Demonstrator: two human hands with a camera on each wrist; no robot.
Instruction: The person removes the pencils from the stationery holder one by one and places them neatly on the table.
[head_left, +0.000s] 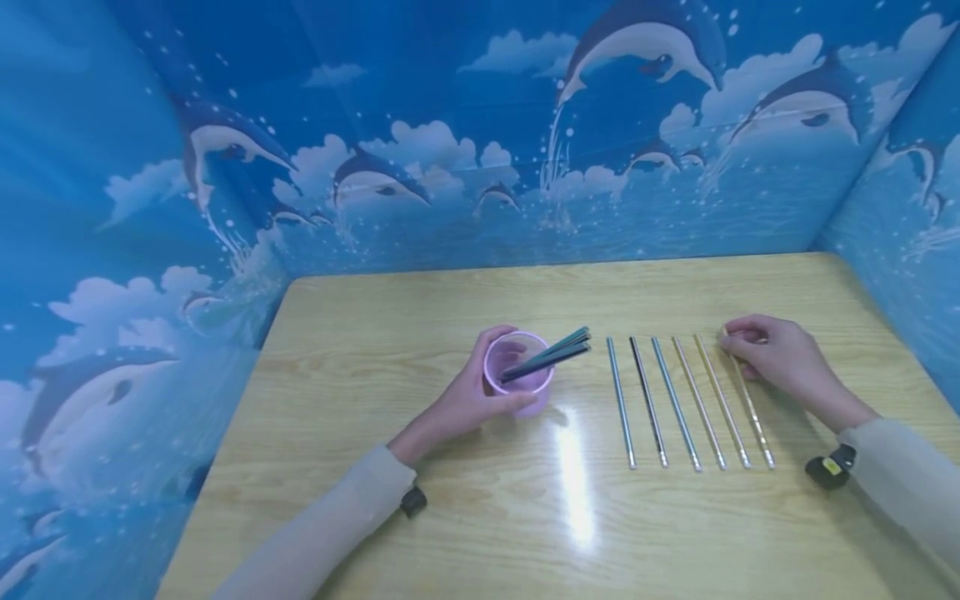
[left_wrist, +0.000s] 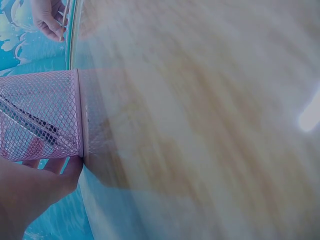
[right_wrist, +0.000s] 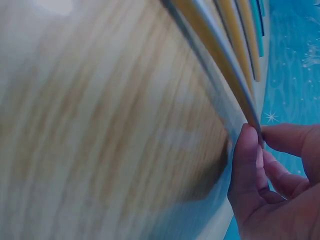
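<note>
My left hand (head_left: 476, 392) grips a pink mesh pen cup (head_left: 534, 406), fingers and thumb wrapped round its side. Several dark and teal pencils (head_left: 553, 357) lean to the right inside the cup. To the right, a row of pencils lies side by side on the table: blue (head_left: 621, 404), black (head_left: 649, 406), another blue (head_left: 677, 406), copper-coloured (head_left: 699, 402) and gold ones. With thumb and forefinger my right hand (head_left: 780, 357) pinches the far end of the outermost gold pencil (head_left: 752, 412). Its near end lies level with the row.
The wood-grain table (head_left: 360, 333) has rounded far corners. A blue dolphin-print curtain (head_left: 450, 208) stands along its back and sides. Each wrist carries a small black device, the right one (head_left: 831, 468) with a yellow mark.
</note>
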